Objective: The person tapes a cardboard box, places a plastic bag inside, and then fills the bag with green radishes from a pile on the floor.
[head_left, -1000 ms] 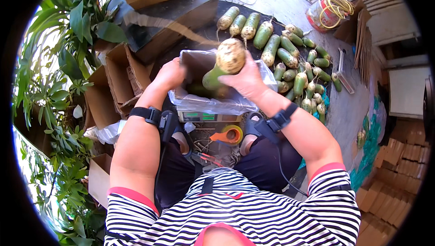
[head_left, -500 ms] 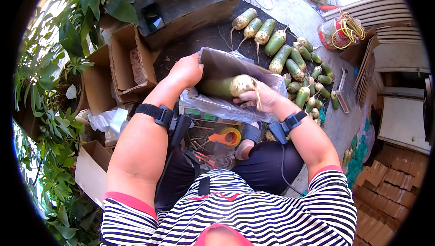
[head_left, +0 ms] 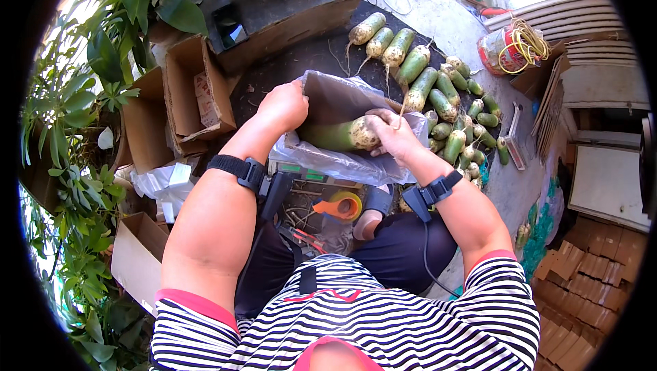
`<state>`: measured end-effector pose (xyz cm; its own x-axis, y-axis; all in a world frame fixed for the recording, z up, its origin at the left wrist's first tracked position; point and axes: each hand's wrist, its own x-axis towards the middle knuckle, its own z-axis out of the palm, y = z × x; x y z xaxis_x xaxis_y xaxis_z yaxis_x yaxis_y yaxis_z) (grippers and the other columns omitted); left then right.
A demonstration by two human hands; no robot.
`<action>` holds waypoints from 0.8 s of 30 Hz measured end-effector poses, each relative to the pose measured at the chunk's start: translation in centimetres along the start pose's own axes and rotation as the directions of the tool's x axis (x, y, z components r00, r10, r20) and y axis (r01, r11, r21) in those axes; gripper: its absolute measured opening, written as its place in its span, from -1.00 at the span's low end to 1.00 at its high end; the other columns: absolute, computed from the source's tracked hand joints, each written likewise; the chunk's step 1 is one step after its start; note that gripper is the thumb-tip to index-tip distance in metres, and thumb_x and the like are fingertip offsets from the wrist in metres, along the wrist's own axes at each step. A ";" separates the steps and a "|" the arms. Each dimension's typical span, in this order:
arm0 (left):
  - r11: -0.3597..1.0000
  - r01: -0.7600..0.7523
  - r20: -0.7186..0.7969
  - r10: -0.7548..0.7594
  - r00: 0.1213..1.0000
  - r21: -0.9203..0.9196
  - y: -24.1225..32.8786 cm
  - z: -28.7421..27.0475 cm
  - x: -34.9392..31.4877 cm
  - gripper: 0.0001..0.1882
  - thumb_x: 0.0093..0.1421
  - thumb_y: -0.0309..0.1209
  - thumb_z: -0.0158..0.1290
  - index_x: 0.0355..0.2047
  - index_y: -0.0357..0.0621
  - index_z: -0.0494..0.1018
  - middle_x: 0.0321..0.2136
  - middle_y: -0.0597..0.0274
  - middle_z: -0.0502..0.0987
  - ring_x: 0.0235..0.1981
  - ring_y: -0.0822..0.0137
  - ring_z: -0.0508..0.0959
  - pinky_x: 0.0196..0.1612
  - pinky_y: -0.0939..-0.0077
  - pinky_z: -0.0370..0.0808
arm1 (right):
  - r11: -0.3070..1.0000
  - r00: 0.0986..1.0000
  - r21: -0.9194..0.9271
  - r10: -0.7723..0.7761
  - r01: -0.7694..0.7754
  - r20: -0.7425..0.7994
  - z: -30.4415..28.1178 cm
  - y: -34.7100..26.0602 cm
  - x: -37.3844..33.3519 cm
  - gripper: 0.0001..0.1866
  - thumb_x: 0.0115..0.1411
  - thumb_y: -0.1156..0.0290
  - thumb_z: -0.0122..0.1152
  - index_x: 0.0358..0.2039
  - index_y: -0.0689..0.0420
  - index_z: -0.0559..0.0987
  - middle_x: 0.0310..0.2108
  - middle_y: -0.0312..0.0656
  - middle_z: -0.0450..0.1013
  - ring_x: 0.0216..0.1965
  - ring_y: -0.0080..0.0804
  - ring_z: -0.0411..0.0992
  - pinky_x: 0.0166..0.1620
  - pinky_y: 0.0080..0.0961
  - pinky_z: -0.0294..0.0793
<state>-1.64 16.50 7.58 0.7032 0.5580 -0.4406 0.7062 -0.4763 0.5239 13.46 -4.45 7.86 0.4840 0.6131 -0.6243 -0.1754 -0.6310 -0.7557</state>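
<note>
Radish [head_left: 335, 136], green with a pale mottled end, lies lengthwise in the plastic-lined box [head_left: 335, 95]. Our right hand [head_left: 393, 136] holds its pale end; our left hand [head_left: 286, 104] grips the box's left rim. Beyond, we see other radishes [head_left: 414, 64] on a dark sheet [head_left: 311, 55].

Radish [head_left: 335, 136] green, whitish, brown-speckled; shirt [head_left: 404, 320] black-white striped.

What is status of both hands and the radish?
Left hand gripping rim of plastic-lined carton. Right hand on pale end of green radish. Radish inside carton, no obstruction visible.
</note>
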 end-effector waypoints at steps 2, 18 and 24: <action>1.000 -0.010 -0.005 0.010 1.000 0.014 -0.1 0.2 0.1 -0.59 0.27 -0.33 -0.07 0.10 -0.20 0.41 0.00 -0.15 0.52 0.05 -0.08 0.50 0.12 0.13 0.43 | 0.990 0.999 0.131 0.052 -0.049 -0.015 -0.3 0.0 -0.6 -0.58 0.33 0.28 0.07 0.15 0.16 0.39 -0.11 -0.10 0.49 -0.24 -0.43 0.51 -0.30 -0.57 0.57; 0.999 -0.036 -0.007 0.036 0.999 0.007 -0.2 0.4 0.6 -0.60 0.27 -0.33 -0.04 0.08 -0.24 0.40 -0.05 -0.15 0.54 0.02 -0.09 0.52 0.11 0.14 0.44 | 0.591 0.943 -0.774 0.065 0.228 0.327 -3.1 -0.4 3.1 -0.25 -0.03 0.34 0.41 0.14 0.38 0.32 -0.16 0.10 0.54 -0.14 -0.09 0.55 -0.14 -0.27 0.56; 0.999 -0.026 -0.018 0.027 0.999 0.035 0.1 0.4 0.3 -0.61 0.27 -0.34 -0.03 0.06 -0.25 0.40 -0.07 -0.17 0.55 -0.01 -0.10 0.53 0.09 0.12 0.45 | 0.302 1.000 -0.953 0.011 -0.022 -0.020 -0.6 1.8 6.3 -0.74 0.11 0.52 0.14 -0.18 0.31 0.61 -0.19 0.16 0.56 -0.12 -0.01 0.57 -0.06 -0.25 0.58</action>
<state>-1.30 16.38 7.23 0.7203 0.5571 -0.4133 0.6900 -0.5144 0.5092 16.69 -2.02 2.67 0.4989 0.5965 -0.6287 0.7533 -0.6571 -0.0256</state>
